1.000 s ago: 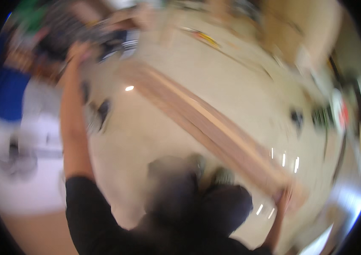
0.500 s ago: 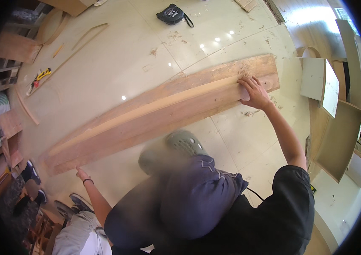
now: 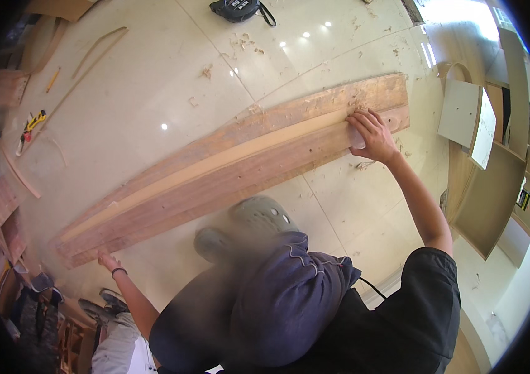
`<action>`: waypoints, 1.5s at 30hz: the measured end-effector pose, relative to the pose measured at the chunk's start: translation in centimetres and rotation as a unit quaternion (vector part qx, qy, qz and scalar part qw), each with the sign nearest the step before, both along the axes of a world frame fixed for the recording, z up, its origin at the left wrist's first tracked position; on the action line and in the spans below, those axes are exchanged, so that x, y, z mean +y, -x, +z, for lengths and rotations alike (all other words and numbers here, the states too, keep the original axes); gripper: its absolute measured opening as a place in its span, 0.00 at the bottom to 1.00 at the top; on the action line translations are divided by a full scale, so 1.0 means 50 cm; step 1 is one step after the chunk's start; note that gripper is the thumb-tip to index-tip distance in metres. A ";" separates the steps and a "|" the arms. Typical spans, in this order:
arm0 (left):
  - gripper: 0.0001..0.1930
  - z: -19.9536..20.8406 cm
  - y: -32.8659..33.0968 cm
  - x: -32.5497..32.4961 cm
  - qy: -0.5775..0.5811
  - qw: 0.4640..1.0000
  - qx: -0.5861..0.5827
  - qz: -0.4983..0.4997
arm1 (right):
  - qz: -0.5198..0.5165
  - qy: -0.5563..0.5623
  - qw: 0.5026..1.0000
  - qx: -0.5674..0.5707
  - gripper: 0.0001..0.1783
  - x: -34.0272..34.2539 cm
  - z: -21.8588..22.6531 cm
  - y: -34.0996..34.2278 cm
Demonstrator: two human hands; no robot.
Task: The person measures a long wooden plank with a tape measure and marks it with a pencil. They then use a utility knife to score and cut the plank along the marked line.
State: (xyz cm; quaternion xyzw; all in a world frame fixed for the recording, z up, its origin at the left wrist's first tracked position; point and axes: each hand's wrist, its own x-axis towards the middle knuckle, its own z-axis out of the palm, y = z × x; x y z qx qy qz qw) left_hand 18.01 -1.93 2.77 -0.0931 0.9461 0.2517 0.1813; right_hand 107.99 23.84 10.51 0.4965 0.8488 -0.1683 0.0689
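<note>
A long reddish wooden board (image 3: pixel 227 176) lies slantwise over the floor in front of me, on top of a wider wooden plank (image 3: pixel 302 107). Between them a pale lengthwise band (image 3: pixel 233 149) shows. My right hand (image 3: pixel 375 135) is closed over the board near its right end, fingers curled across the pale band. Under that palm a whitish patch shows, too little of it to name. At the far left end, my left hand (image 3: pixel 108 259) grips the board's near edge. Its fingertips are partly hidden there.
A black tape measure (image 3: pixel 238 8) lies at the top, a yellow utility knife (image 3: pixel 34 124) and a pencil (image 3: pixel 53 80) at left. Wood shavings (image 3: pixel 206 72) dot the tiles. White and brown panels (image 3: pixel 489 193) lean at right. My green clogs (image 3: pixel 263 213) stand near the board.
The view has shifted a little, so floor things sit further left and higher. Both hands keep their places on the board, with no clear movement along it.
</note>
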 end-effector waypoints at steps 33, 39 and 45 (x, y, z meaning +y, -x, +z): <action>0.62 0.018 -0.260 0.220 -0.031 0.983 0.179 0.024 | 0.036 -0.014 0.999 -0.031 0.44 -0.023 -0.037 -0.009; 0.58 0.016 -0.265 0.225 -0.018 0.983 0.178 0.030 | 0.072 -0.073 0.994 0.035 0.39 -0.027 -0.016 0.013; 0.39 -0.001 -0.271 0.218 0.026 0.973 0.230 -0.005 | 0.082 -0.099 0.990 -0.053 0.44 -0.030 0.033 0.050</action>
